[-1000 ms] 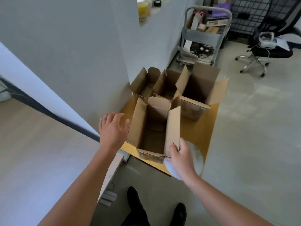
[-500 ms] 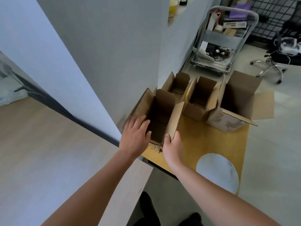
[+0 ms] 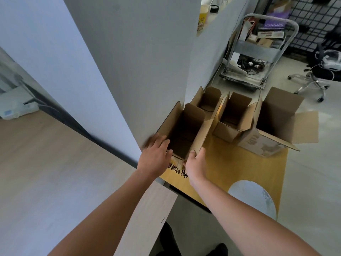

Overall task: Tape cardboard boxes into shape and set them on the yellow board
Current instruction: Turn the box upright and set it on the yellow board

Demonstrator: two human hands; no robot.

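Observation:
Standing with its flaps up, an open cardboard box (image 3: 202,133) sits on the near left corner of the yellow board (image 3: 230,163), close against the white wall. My left hand (image 3: 155,157) rests with spread fingers on the box's left flap and near corner. My right hand (image 3: 195,163) grips the near end of the right flap, thumb on top. Behind it stand two small open boxes (image 3: 210,100) (image 3: 232,115), with a larger open box (image 3: 276,117) to their right.
A white round patch (image 3: 252,196) shows on the board's near right part. The white partition wall (image 3: 138,61) rises right beside the box. A metal cart (image 3: 258,52) and an office chair (image 3: 313,80) stand beyond. A wooden tabletop (image 3: 55,182) lies at left.
The box has gone left with both hands, from the board's middle front to its left corner by the wall. My left hand has come onto the left flap.

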